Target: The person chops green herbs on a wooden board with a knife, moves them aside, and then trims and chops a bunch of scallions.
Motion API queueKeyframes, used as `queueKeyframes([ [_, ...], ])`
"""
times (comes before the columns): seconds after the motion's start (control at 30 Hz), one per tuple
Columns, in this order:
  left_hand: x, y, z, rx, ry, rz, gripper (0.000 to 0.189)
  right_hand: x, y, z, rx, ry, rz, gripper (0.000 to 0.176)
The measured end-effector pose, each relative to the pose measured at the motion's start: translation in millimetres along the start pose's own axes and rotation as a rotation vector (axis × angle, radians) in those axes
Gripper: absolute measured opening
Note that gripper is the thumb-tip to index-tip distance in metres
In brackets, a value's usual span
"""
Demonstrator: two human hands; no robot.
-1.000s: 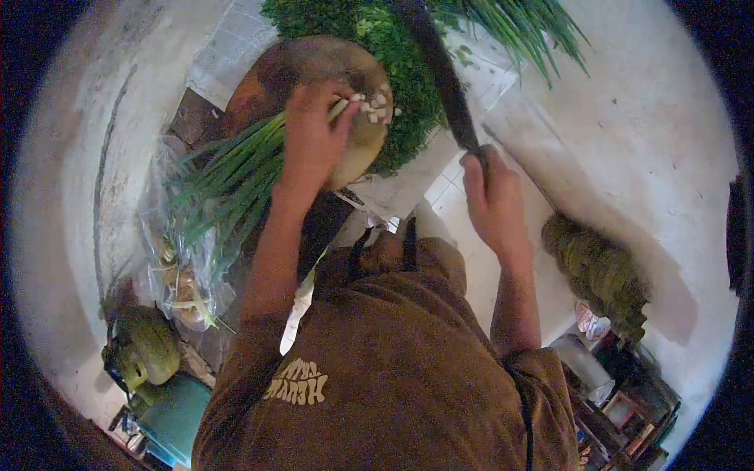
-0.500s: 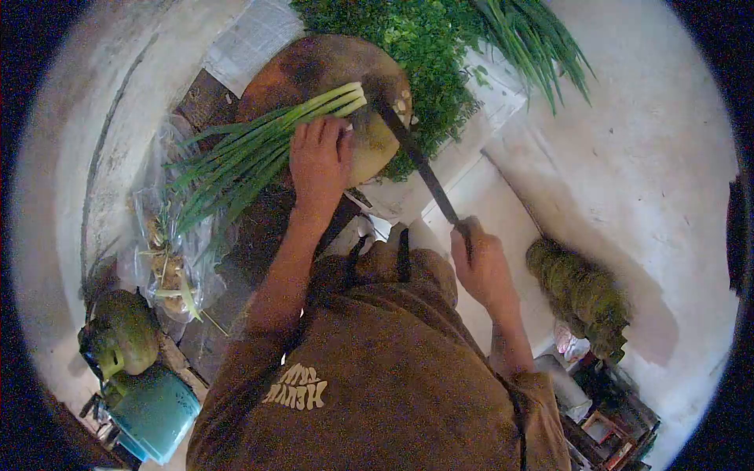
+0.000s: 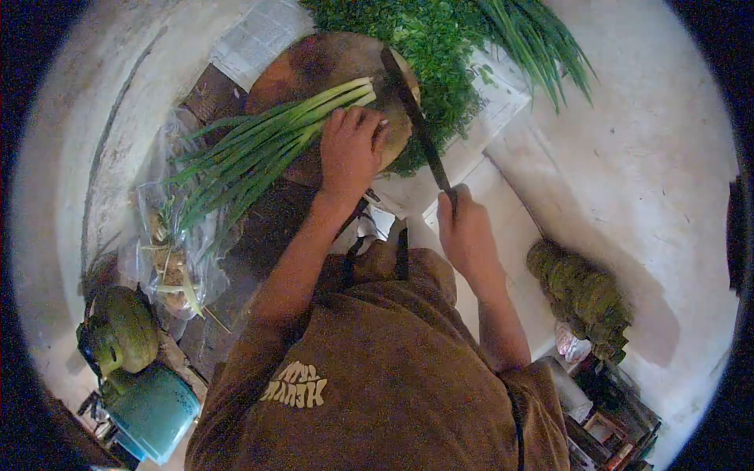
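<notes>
A bunch of green onions [image 3: 263, 145] lies across a round wooden chopping board [image 3: 302, 67], white ends toward the right and long leaves hanging off the left side. My left hand [image 3: 352, 149] is closed over the stalks close to the white ends, pressing them to the board. In my right hand [image 3: 469, 235] is the handle of a long dark knife [image 3: 420, 125]. Its blade slants up and left over the board's right edge, apart from the cut ends of the stalks.
Chopped greens [image 3: 440, 71] are heaped beyond the board, beside more whole green onions [image 3: 542, 43]. A plastic bag [image 3: 169, 251] lies at left, above a green pumpkin-like vegetable [image 3: 129, 330] and a teal container [image 3: 161, 412]. A ridged greenish-brown bundle [image 3: 577, 294] sits at right.
My left hand has shifted right along the stalks toward the white ends. The knife and my right hand have moved up, bringing the blade farther over the board's far right edge.
</notes>
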State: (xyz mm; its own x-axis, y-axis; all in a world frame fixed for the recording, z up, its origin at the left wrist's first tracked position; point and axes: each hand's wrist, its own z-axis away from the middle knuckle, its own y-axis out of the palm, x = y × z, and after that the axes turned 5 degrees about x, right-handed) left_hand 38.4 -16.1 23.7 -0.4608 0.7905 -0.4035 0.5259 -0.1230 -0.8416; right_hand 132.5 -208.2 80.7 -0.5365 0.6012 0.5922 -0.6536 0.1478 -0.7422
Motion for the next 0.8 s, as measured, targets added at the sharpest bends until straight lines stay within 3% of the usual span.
queueKeyframes([
  [0.33, 19.1, -13.0, -3.6, 0.112, 0.132, 0.057, 0.017, 18.5, 11.2, -8.6, -0.035, 0.005, -0.106, 0.025],
  [0.53, 14.1, -7.8, -9.7, 0.163, 0.013, 0.045, 0.026, 18.3, -6.1, -4.3, -0.043, -0.021, -0.123, 0.021],
  [0.73, 5.1, 3.4, -24.2, -0.037, 0.001, 0.114, 0.030, 0.0, -16.1, 12.8, -0.042, 0.036, -0.117, 0.020],
  [0.8, 9.3, -19.7, -15.5, -0.093, -0.003, 0.002, 0.041, -2.4, -23.8, 20.6, 0.034, 0.063, -0.085, 0.020],
])
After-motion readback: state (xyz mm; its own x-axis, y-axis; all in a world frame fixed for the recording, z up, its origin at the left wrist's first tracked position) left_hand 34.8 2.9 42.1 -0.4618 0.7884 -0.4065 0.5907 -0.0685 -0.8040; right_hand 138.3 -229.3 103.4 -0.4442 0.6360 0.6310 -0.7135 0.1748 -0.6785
